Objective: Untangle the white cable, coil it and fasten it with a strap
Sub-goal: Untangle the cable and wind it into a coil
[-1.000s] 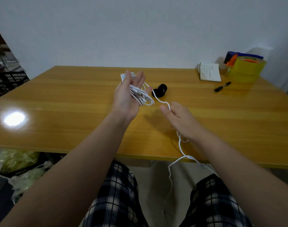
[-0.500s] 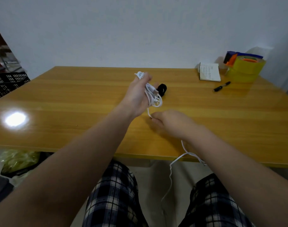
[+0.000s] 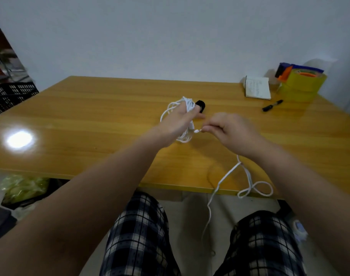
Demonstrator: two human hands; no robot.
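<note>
Loops of the white cable [image 3: 187,104] are bunched in my left hand [image 3: 177,124], which grips them above the middle of the wooden table [image 3: 90,120]. Just to the right, my right hand [image 3: 230,130] pinches a stretch of the same cable near its fingertips. From under my right wrist the cable runs back over the table's front edge, makes a small loop there and hangs down between my knees. The black strap [image 3: 201,105], rolled up, lies on the table just behind my left hand.
At the back right stand a yellow tape roll [image 3: 301,84] with a blue and orange dispenser on it, a small white notebook [image 3: 257,89] and a black pen [image 3: 272,105]. A black crate [image 3: 8,96] sits off the table's left side. A green bag [image 3: 22,189] lies on the floor.
My left hand closed on the cable bundle, turned palm down and moved right. My right hand rose from the table and pinched the cable beside it. More cable now lies on the table's front edge.
</note>
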